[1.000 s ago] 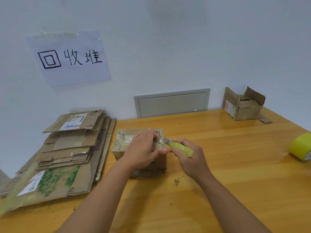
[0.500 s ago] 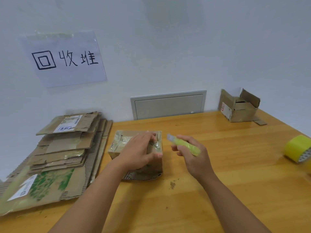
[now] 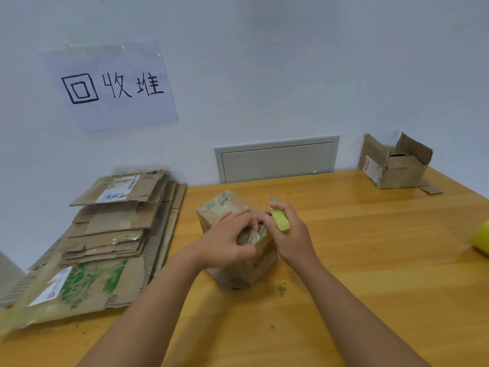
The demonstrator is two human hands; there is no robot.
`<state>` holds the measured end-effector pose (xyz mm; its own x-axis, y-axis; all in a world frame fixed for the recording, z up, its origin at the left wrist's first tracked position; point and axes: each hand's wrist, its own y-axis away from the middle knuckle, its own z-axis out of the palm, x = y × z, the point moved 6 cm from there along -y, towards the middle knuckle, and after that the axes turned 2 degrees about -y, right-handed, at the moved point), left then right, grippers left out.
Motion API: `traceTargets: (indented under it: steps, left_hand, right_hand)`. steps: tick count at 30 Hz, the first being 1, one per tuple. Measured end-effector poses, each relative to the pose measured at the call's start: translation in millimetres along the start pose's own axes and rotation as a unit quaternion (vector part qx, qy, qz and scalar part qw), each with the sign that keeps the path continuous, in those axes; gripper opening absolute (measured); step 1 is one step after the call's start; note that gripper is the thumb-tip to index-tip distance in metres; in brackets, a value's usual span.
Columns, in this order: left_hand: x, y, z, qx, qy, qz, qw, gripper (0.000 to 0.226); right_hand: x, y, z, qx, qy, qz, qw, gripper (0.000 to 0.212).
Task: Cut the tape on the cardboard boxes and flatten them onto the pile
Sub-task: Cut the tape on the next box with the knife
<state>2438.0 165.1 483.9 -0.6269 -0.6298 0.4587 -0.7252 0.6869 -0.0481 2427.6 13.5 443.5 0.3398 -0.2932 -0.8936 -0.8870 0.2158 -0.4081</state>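
Left grip (image 3: 227, 241): fingers curled into the box's (image 3: 238, 263) torn taped top; right grip (image 3: 287, 235): clasps yellow cutter (image 3: 280, 219), fingertips on the box; box mid-surface, likely light, crushable, tape slick, best held by edges; flattened pile (image 3: 105, 234) far left.

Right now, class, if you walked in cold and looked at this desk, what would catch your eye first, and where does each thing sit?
Mid-table, the left hand and the right hand work at a taped cardboard box, the right also gripping a yellow-green utility knife, blade up. At far left lies the pile of flattened boxes, under a handwritten paper sign on the wall. An opened box waits in the far right corner.
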Motion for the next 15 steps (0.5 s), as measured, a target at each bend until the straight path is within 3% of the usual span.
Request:
traceTargets:
  steps: [7,13,15]
  left_hand:
    - [1.2,1.5,-0.2,0.0,0.034,-0.015,0.999,0.028]
    - [-2.4,8.4,0.0,0.035,0.155,-0.019,0.987,0.039]
    - [-2.3,9.7,-0.2,0.048,0.143,-0.014,0.988,0.04]
  right_hand:
    - [0.8,0.4,1.7,0.019,0.041,-0.001,0.999,0.029]
    - [2.0,1.1,0.4,0.033,0.035,0.017,0.999,0.026]
    - [1.7,1.8,0.5,0.032,0.03,0.022,0.999,0.025]
